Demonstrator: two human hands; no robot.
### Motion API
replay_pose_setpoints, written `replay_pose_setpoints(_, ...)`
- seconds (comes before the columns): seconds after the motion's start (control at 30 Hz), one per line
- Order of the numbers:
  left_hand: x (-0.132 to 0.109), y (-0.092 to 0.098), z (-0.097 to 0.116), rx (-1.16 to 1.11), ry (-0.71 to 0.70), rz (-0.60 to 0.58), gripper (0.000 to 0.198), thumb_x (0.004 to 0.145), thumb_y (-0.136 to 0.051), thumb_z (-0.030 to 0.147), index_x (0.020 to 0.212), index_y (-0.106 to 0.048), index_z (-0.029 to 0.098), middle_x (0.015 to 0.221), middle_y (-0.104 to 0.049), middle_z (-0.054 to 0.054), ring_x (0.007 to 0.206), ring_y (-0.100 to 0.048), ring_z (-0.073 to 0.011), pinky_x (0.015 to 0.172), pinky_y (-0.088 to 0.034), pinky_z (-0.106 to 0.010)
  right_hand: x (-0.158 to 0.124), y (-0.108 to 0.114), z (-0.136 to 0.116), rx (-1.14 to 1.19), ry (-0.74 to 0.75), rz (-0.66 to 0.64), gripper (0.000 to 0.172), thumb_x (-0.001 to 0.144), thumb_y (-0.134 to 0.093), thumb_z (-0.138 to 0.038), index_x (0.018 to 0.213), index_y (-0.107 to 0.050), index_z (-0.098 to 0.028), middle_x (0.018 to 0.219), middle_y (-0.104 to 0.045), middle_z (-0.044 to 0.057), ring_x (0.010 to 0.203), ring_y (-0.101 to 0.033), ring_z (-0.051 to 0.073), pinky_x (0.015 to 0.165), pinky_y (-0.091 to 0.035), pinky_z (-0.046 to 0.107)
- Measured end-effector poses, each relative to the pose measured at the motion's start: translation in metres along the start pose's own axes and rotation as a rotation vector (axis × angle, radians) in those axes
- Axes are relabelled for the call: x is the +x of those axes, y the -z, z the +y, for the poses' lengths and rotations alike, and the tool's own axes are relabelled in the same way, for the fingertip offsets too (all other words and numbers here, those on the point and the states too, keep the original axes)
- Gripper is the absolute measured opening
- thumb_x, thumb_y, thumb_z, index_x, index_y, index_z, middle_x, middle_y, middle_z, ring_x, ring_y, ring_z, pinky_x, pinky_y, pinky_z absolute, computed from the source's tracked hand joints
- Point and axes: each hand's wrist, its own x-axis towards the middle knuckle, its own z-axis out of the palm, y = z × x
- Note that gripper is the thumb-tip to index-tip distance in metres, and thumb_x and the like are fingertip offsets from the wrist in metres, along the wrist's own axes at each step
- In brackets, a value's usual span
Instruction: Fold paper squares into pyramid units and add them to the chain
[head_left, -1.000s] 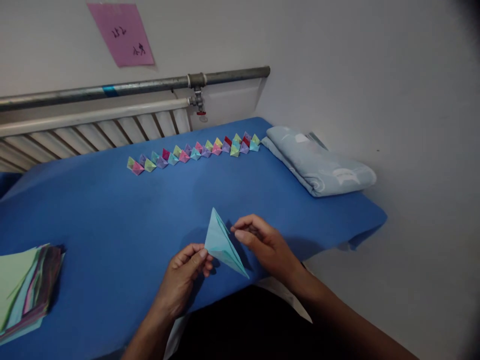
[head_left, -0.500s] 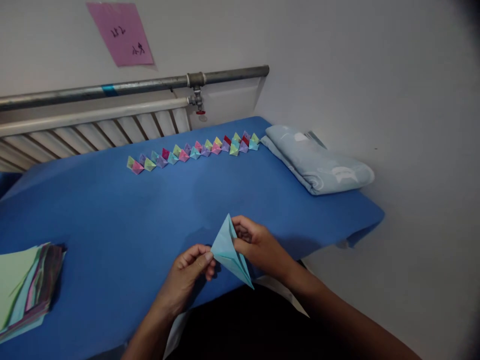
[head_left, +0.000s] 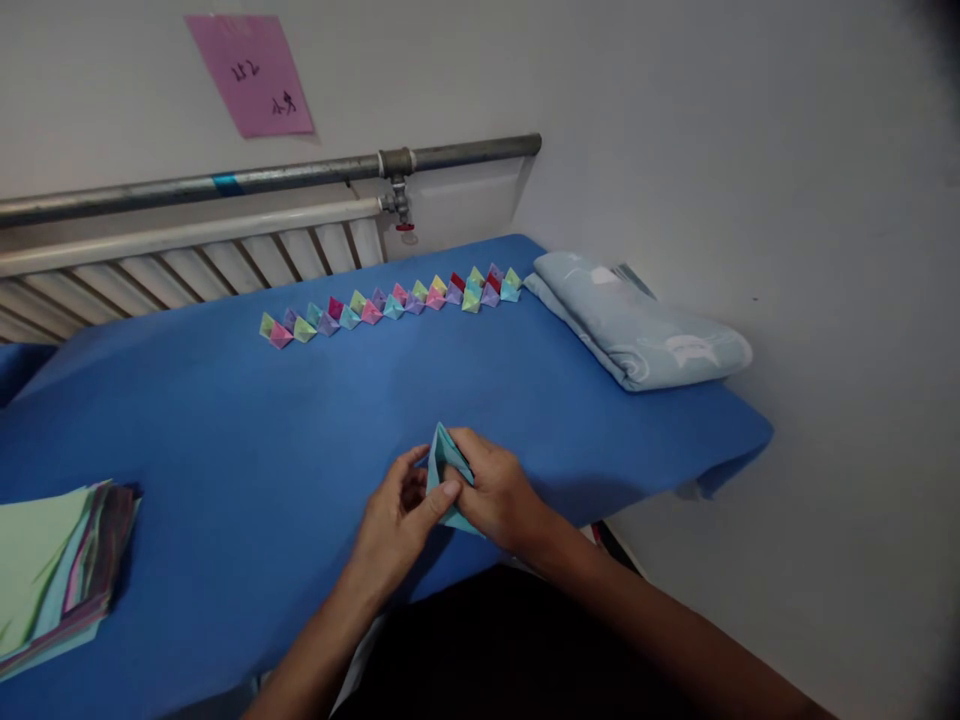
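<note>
A folded sheet of light-blue origami paper (head_left: 442,455) is held between both my hands, above the near edge of the blue-covered surface. My left hand (head_left: 401,515) grips its left side, with the thumb pressed on the near part and the fingers behind. Fingers of my right hand (head_left: 495,485) reach into the fold from the right, and the paper stands partly opened there. Its lower part is partly hidden by my hands. Beyond, two uneven rows of small folded paper boats (head_left: 371,312) in several colours stand on the blue cover.
At the left lies a stack of coloured paper (head_left: 52,570). A folded grey-blue quilt (head_left: 637,320) rests at the right by the wall. Behind the blue cover (head_left: 247,450) are a white radiator (head_left: 277,255), a metal pipe (head_left: 315,172) and a pink paper sign (head_left: 255,80).
My left hand has shifted from the paper's left corner up alongside its side. The paper has turned and its fold is spread, with my right fingers deeper inside.
</note>
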Motion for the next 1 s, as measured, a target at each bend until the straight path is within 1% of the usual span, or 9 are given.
replay_pose_setpoints(0.13,-0.002,-0.004,0.001,0.108,-0.055,0.01,0.039,0.081,-0.062,0.036,0.114,-0.059,0.016,0.094,-0.07,-0.009,0.086,-0.066,-0.0235,0.073,-0.05,-0.032,0.0,-0.003,0.003,-0.039,0.031,0.011,0.027,0.081,-0.045,-0.012,0.104,-0.056,-0.02,0.092,-0.064,0.006,0.085,-0.06,0.018,0.077,-0.045,0.03)
replay_pose_setpoints(0.27,-0.003,-0.006,0.001,0.259,-0.134,0.089,0.031,0.082,-0.058,0.028,0.111,-0.061,0.018,0.093,-0.072,-0.008,0.081,-0.067,-0.0218,0.073,-0.048,-0.031,-0.001,-0.003,0.004,-0.057,0.041,0.031,0.022,0.082,-0.046,-0.012,0.099,-0.058,-0.019,0.091,-0.064,0.006,0.085,-0.06,0.017,0.078,-0.045,0.03)
replay_pose_setpoints(0.37,-0.004,-0.007,0.0,0.412,-0.167,0.166,0.028,0.082,-0.055,0.024,0.109,-0.062,0.018,0.084,-0.072,-0.006,0.069,-0.065,-0.0194,0.064,-0.044,-0.028,-0.001,-0.002,0.003,-0.088,0.035,0.02,0.021,0.083,-0.046,-0.012,0.098,-0.058,-0.019,0.09,-0.064,0.005,0.085,-0.06,0.017,0.078,-0.045,0.029)
replay_pose_setpoints(0.43,-0.004,-0.009,0.001,0.469,-0.182,0.204,0.028,0.081,-0.055,0.022,0.107,-0.062,0.019,0.076,-0.07,-0.004,0.061,-0.061,-0.0178,0.06,-0.04,-0.027,-0.001,-0.002,0.003,-0.121,0.01,-0.003,0.023,0.081,-0.046,-0.01,0.098,-0.058,-0.019,0.091,-0.063,0.006,0.086,-0.06,0.018,0.079,-0.045,0.031)
replay_pose_setpoints(0.57,-0.004,-0.011,0.001,0.447,-0.196,0.245,0.028,0.076,-0.06,0.021,0.104,-0.064,0.023,0.073,-0.068,-0.001,0.058,-0.058,-0.0176,0.059,-0.037,-0.026,0.002,-0.001,0.006,-0.143,-0.068,-0.028,0.024,0.079,-0.048,-0.011,0.099,-0.058,-0.02,0.093,-0.064,0.006,0.087,-0.06,0.019,0.08,-0.045,0.032)
replay_pose_setpoints(0.73,-0.001,-0.011,-0.001,0.429,-0.211,0.258,0.028,0.074,-0.059,0.017,0.101,-0.064,0.023,0.073,-0.068,0.0,0.057,-0.057,-0.017,0.06,-0.036,-0.026,0.002,-0.001,0.012,-0.128,-0.099,-0.037,0.026,0.078,-0.05,-0.009,0.1,-0.058,-0.021,0.09,-0.066,0.004,0.08,-0.06,0.018,0.075,-0.044,0.03)
replay_pose_setpoints(0.8,0.0,-0.01,-0.001,0.384,-0.208,0.249,0.025,0.075,-0.059,0.017,0.099,-0.064,0.024,0.072,-0.067,0.001,0.056,-0.056,-0.0156,0.059,-0.036,-0.025,0.0,-0.002,0.013,-0.059,-0.121,-0.021,0.026,0.078,-0.05,-0.01,0.1,-0.059,-0.022,0.082,-0.066,0.002,0.073,-0.059,0.016,0.07,-0.044,0.027)
replay_pose_setpoints(0.9,0.002,-0.008,-0.003,0.303,-0.173,0.22,0.019,0.079,-0.056,0.02,0.096,-0.063,0.023,0.069,-0.066,0.003,0.053,-0.052,-0.0132,0.056,-0.036,-0.024,-0.004,-0.004,0.013,0.1,-0.165,0.026,0.021,0.081,-0.048,-0.014,0.095,-0.06,-0.023,0.073,-0.062,-0.002,0.065,-0.056,0.013,0.064,-0.043,0.024)
replay_pose_setpoints(1.0,0.004,-0.006,-0.006,0.153,-0.163,0.204,0.017,0.078,-0.055,0.018,0.091,-0.063,0.023,0.075,-0.066,0.003,0.06,-0.054,-0.0128,0.059,-0.039,-0.023,-0.008,-0.006,0.016,0.197,-0.172,0.073,0.022,0.08,-0.046,-0.015,0.093,-0.062,-0.024,0.076,-0.063,-0.002,0.066,-0.056,0.012,0.063,-0.045,0.024)
